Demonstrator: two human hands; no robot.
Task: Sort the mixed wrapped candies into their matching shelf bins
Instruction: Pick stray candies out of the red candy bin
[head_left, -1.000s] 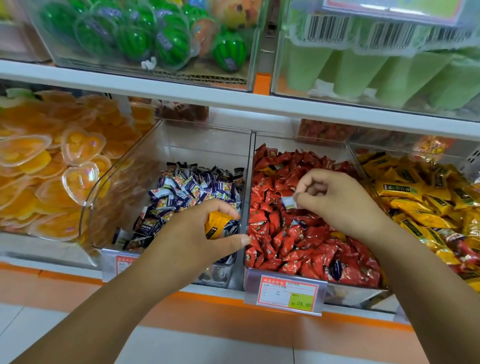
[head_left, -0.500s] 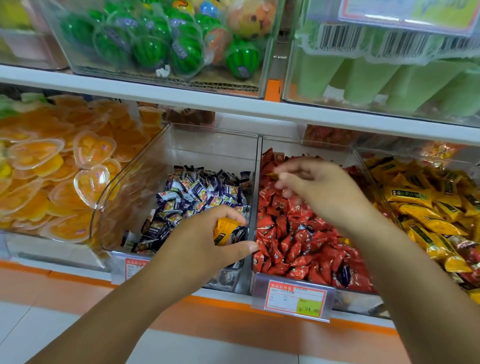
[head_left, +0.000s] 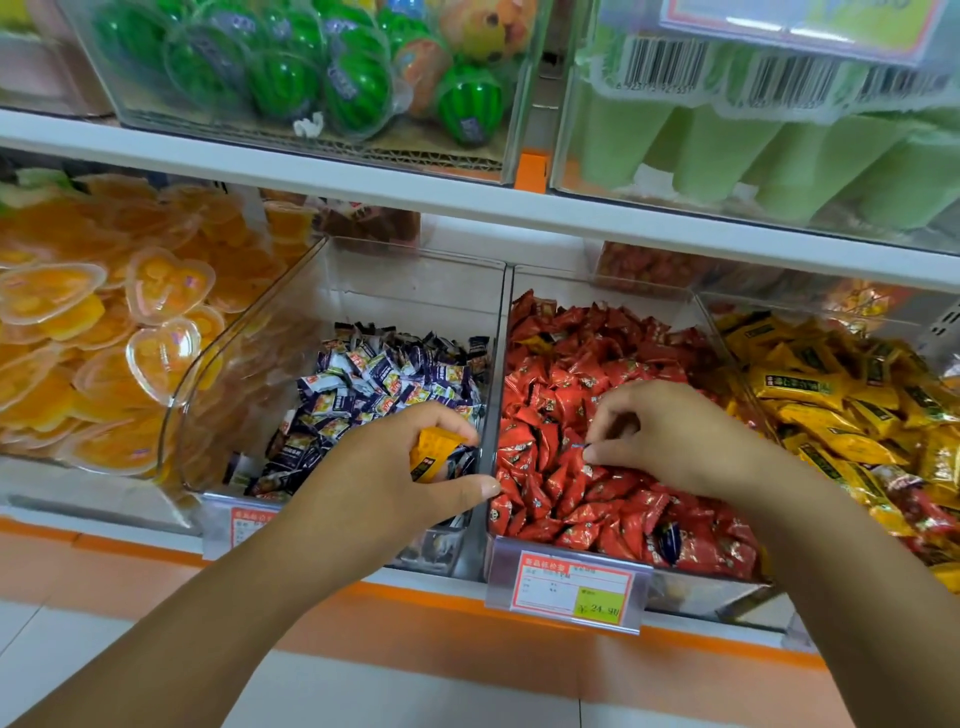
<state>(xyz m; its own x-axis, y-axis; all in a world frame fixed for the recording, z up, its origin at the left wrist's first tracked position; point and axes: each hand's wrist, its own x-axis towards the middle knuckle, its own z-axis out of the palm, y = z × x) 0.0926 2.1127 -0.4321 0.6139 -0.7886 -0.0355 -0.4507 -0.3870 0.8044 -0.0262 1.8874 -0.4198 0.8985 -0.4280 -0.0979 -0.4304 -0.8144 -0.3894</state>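
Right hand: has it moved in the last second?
Yes: right hand lowered into the red candies, nearer the price tag, pinching a small blue wrapper.

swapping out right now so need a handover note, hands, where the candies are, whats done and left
Left hand: grips a yellow candy above the front of the purple-and-white bin.
Right hand: down in the red bin, fingertips at a small blue-edged wrapper; grip unclear.
Done: each bin mostly holds one kind.
Left: yellow candy to the yellow bin at right; red bin strays are a dark blue candy near the front and a yellow stray at the back; red candies lie in the yellow bin.
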